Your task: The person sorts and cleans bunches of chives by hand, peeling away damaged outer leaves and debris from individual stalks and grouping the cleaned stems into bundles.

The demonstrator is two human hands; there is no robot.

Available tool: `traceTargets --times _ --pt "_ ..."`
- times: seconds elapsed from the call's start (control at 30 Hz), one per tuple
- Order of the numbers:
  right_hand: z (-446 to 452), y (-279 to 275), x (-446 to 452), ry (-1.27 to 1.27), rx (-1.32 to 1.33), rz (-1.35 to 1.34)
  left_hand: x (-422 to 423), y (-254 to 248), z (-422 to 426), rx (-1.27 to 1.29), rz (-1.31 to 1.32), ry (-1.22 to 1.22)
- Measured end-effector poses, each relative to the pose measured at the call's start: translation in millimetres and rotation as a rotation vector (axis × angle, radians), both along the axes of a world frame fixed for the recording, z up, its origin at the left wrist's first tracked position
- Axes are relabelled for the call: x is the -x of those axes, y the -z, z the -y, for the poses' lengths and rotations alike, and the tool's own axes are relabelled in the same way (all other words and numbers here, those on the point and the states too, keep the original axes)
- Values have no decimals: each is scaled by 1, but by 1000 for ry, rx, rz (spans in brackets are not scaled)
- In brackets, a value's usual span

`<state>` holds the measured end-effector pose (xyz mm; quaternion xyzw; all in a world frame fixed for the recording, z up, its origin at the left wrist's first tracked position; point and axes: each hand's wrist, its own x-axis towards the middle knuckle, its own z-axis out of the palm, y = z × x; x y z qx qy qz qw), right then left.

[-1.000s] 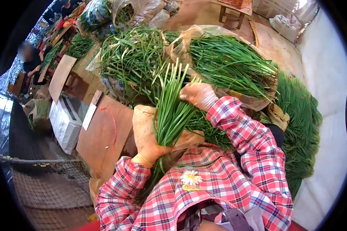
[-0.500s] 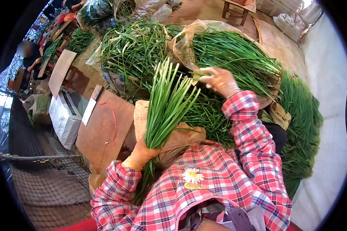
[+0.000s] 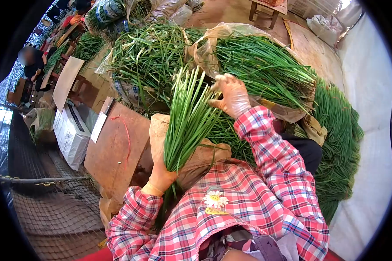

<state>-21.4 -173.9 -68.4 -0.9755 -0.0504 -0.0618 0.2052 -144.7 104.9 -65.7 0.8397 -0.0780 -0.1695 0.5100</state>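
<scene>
The left fingers (image 3: 170, 176) hide part of the green bunch (image 3: 185, 130) (a distant head (image 3: 27, 56) is blurred).

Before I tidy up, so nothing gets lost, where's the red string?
In the head view, the red string lies on the brown board, left of the green bunch in the left hand.

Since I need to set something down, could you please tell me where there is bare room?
The brown board has bare room between the white strip and red string. Tan ground also lies open between the bagged greens and white sack. Crowded: around the right hand and the bunch of greens in the left hand.
</scene>
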Motion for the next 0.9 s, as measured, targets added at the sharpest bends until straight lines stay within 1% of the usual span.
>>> traceTargets --times 0.03,0.07,0.13,0.17,0.23,0.27,0.33,0.4,0.47,0.5,0.53,0.57,0.6,0.63,0.67,0.7,0.73,0.8,0.87,0.9 --pt "-3 1 7 -110 -16 -13 1 1 1 27 11 -10" --pt "-1 10 6 -152 -45 -67 1 -2 3 27 9 -14" --pt "-3 16 3 -137 -93 -170 3 -10 8 40 26 -9" --pt "-4 15 1 -138 -93 -170 3 -9 9 40 26 -10" --pt "-8 13 -1 -47 -37 -240 3 -4 9 -39 174 9" --pt "-13 12 -1 -25 13 -214 3 -1 8 -39 175 10" --pt "-17 6 2 -90 26 -229 1 5 7 -66 200 22" --pt "-16 27 -2 -163 -151 -208 -1 11 1 -107 204 52" --pt "-30 17 5 -76 22 -283 -2 10 1 -148 212 79" --pt "-39 9 15 -79 229 -204 -2 6 2 -90 150 71" --pt "-44 19 25 -110 308 -66 -2 3 3 -34 85 61" --pt "-51 -1 32 -219 274 -282 -2 2 2 -34 83 60" --pt "-57 -20 40 -326 238 -499 -2 2 2 32 17 26" --pt "-55 -12 55 -453 -217 -412 -3 2 2 99 -47 -6" --pt "-50 -15 69 -565 -672 -308 -4 1 3 101 -50 -7" --pt "-37 -25 78 -683 -1054 -352 -6 0 3 82 -77 3" --pt "-22 -40 80 -674 -1229 -416 -6 0 2 62 -105 12" --pt "9 -28 67 -843 -1687 -457 -4 6 -2 81 -138 -2" --pt "20 -25 48 -218 -1136 -321 -4 5 -1 57 -87 4" --pt "21 -4 36 -3 -802 -156 -5 8 -1 57 -84 11"
